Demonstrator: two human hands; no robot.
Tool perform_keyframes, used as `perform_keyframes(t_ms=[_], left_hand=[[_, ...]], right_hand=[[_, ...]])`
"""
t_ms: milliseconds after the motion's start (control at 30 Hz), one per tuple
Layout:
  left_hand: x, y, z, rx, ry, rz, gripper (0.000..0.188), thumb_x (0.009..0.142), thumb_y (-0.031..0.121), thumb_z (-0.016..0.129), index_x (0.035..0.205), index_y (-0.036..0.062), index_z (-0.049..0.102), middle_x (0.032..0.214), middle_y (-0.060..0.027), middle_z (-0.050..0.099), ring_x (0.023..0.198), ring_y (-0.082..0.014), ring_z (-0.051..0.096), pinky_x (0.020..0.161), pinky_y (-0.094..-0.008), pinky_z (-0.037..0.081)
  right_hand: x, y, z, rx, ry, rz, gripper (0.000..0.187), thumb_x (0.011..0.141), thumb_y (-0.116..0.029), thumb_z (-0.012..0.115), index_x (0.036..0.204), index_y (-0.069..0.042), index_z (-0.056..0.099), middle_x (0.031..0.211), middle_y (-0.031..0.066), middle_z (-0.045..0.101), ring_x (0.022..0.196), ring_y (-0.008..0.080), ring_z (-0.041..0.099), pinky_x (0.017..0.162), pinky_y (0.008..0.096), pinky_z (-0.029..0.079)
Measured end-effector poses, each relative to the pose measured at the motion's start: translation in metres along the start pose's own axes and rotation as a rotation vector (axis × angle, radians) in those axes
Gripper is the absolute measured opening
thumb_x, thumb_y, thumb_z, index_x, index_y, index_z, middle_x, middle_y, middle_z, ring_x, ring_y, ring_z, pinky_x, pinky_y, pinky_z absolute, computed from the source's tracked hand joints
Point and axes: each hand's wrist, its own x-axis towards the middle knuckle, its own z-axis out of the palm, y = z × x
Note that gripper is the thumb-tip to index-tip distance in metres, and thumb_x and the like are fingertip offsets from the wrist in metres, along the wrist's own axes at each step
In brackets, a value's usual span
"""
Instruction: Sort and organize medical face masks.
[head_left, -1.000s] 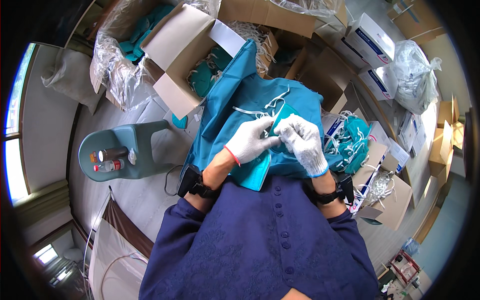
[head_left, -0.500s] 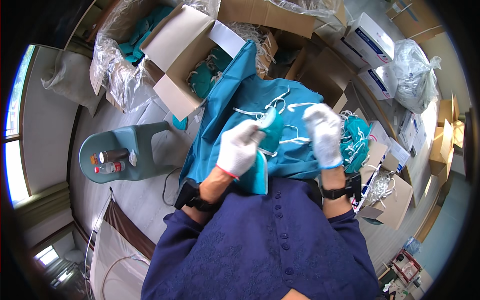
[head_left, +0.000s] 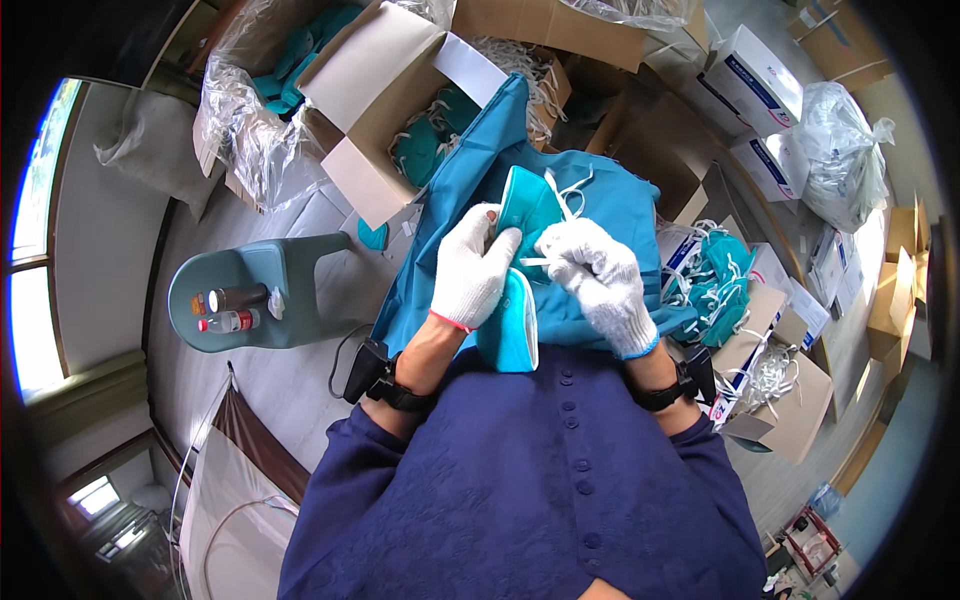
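Observation:
My left hand [head_left: 473, 268], in a white knit glove, grips a teal face mask [head_left: 530, 205] by its near left side, thumb in front. The mask stands tilted above the blue-green cloth [head_left: 425, 285] spread over my lap. My gloved right hand [head_left: 597, 283] is closed at the mask's right side, with a white strap [head_left: 537, 261] pinched at its fingertips. Another white strap [head_left: 574, 193] loops up behind the mask. Just below my left hand a second teal mask [head_left: 510, 335] rests against my lap, its pale edge facing right.
An open carton [head_left: 365, 185] of teal masks stands ahead, beside a plastic-lined box [head_left: 250, 150]. On the right are a pile of strapped masks [head_left: 715, 275] and a box of loose white straps [head_left: 765, 380]. A grey-green stool [head_left: 300, 290] holding bottles stands left.
My right hand has come left and down to the mask and now pinches a strap. The held mask has turned upright, showing more of its teal face. White straps that lay on the cloth no longer show.

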Motion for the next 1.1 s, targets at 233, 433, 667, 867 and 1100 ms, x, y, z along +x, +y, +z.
perform_keyframes(t_ms=[233,433,667,867,1100], left_hand=[[0.010,-0.029,-0.001,0.021,0.293,0.047,0.015,0.087,-0.003,0.060,0.102,-0.0030,0.061,0.090,-0.0053,0.063,0.083,-0.0097,0.057,0.074,-0.0251,0.047],[0.033,-0.022,-0.084,-0.249,0.143,-0.124,0.018,0.096,0.004,0.055,0.114,-0.0003,0.058,0.092,-0.0018,0.062,0.075,-0.0054,0.058,0.068,-0.0214,0.048],[0.014,0.013,-0.052,-0.411,-0.354,-0.309,0.030,0.096,0.015,0.060,0.122,0.0013,0.055,0.102,0.0026,0.060,0.092,-0.0048,0.056,0.085,-0.0206,0.045],[0.014,0.012,-0.033,-0.196,-0.535,-0.286,0.022,0.089,0.006,0.065,0.108,0.0004,0.055,0.091,-0.0018,0.062,0.082,-0.0050,0.058,0.074,-0.0201,0.047],[0.003,0.004,-0.027,0.257,-0.470,-0.133,0.011,0.093,0.009,0.060,0.093,-0.0023,0.060,0.085,-0.0035,0.063,0.079,-0.0084,0.057,0.075,-0.0258,0.048]], right_hand=[[-0.010,-0.020,0.013,0.414,0.189,0.322,0.015,0.097,-0.009,0.057,0.089,0.001,0.064,0.074,-0.0008,0.056,0.063,0.0042,0.046,0.056,0.0195,0.037],[-0.039,-0.006,-0.029,0.353,0.137,0.298,0.023,0.098,-0.025,0.059,0.102,-0.004,0.065,0.082,0.0011,0.063,0.071,0.0065,0.059,0.060,0.0204,0.045],[-0.007,-0.001,-0.012,-0.013,0.051,0.196,0.051,0.082,-0.008,0.072,0.129,-0.004,0.054,0.120,0.0103,0.063,0.103,0.0218,0.064,0.091,0.0311,0.049],[-0.029,0.056,0.009,-0.498,-0.241,-0.342,0.039,0.094,-0.009,0.052,0.133,-0.006,0.049,0.131,0.0124,0.054,0.121,0.0237,0.052,0.106,0.0330,0.040],[-0.014,0.011,0.001,-0.690,-0.383,-0.008,0.025,0.086,-0.025,0.060,0.108,-0.013,0.063,0.101,0.0074,0.066,0.091,0.0265,0.065,0.077,0.0370,0.052]])
